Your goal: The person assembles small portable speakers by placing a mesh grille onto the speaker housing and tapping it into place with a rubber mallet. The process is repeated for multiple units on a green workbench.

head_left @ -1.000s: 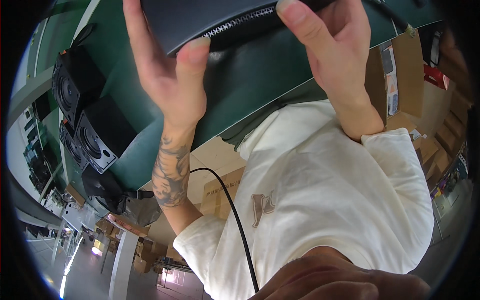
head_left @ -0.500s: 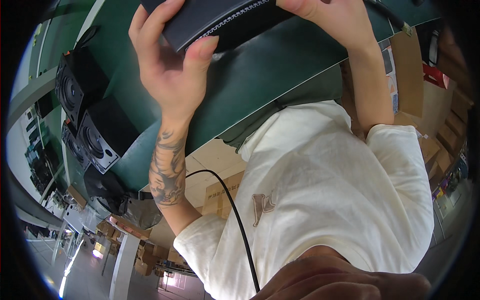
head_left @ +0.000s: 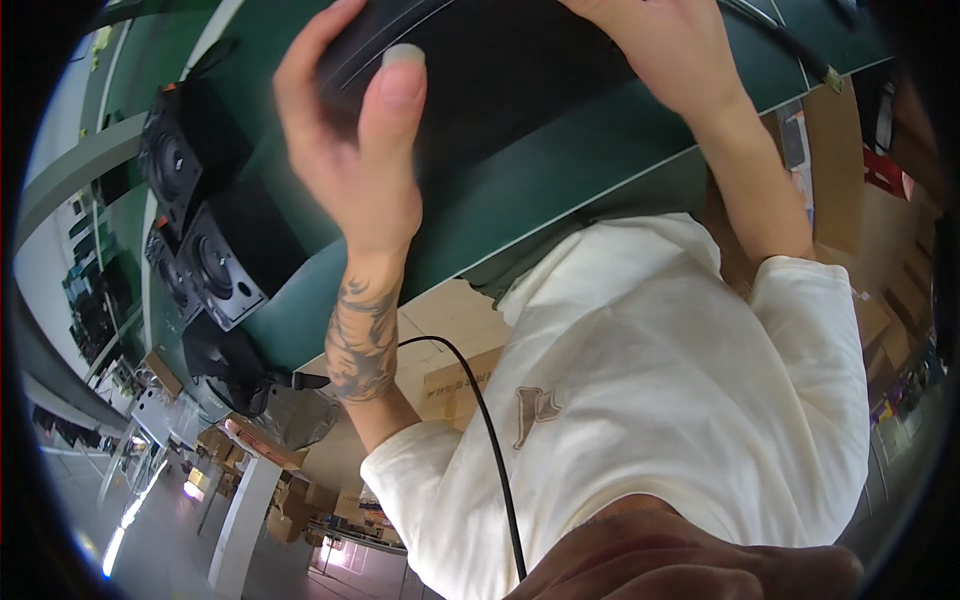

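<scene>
A black box-shaped object (head_left: 500,85) fills the top middle of the head view and is cut off by the upper edge. My left hand (head_left: 365,140) grips its left end, the thumb lying over the side that faces me and the fingers curling round the far side. At the other end is my right hand (head_left: 675,55), closed on the upper right edge, with its fingertips out of view. Beneath the box, the green-topped workbench (head_left: 480,225) shows. Whether the box rests on it or hangs just above, I cannot tell.
Several black speakers (head_left: 215,260) stand on the bench to the left, cones facing outward. A black bag (head_left: 225,360) sits by the bench's left end. A dark cable (head_left: 480,400) runs in front of my shirt. Cardboard boxes (head_left: 835,170) stand at right, beyond the bench edge.
The box has turned in my hands: its pale zigzag-lined edge no longer shows, and a broad dark side does. My left thumb has shifted up. The whole view has moved slightly.
</scene>
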### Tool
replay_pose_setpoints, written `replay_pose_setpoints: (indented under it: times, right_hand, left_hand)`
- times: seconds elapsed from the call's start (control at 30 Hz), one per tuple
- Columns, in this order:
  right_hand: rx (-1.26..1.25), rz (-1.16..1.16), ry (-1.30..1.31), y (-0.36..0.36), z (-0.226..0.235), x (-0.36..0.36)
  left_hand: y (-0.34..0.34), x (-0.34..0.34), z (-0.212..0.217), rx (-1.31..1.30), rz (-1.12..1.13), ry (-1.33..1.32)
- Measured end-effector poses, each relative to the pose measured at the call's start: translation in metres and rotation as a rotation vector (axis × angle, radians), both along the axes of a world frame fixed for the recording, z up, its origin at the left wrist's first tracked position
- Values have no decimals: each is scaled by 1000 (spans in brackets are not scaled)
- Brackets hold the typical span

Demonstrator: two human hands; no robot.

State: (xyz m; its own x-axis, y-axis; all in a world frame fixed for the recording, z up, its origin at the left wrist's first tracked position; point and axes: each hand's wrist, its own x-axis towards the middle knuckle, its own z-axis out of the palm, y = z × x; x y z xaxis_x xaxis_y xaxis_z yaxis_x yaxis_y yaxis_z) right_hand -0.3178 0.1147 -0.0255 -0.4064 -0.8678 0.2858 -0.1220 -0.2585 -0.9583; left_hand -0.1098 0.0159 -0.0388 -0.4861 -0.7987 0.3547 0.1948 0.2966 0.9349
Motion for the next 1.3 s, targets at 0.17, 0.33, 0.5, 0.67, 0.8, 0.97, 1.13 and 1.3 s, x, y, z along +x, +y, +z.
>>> replay_pose_setpoints:
  times: [0.17,0.33,0.5,0.67,0.8,0.97,1.13,1.3]
  right_hand:
    - [39,71,-10,-21,0,-12]
    - [99,49,-16,-12,16,-3]
    - [27,39,101,-11,6,-12]
    - [238,-24,218,-19,22,2]
    - [204,96,492,-17,20,-46]
    - [394,92,1092,54,29,-128]
    - [532,162,1242,74,15,-120]
    - [326,65,1062,53,2,-137]
  left_hand:
    - [-9,5,-10,89,-114,8]
    - [-1,-4,3,63,-88,18]
    - [-1,1,13,152,-105,-39]
    - [-19,15,2,167,-93,-100]
    - [-15,18,17,267,-54,-176]
    - [-21,9,2,381,-2,-12]
    - [-19,7,-6,431,60,-44]
    - [-12,5,-12,483,-9,53]
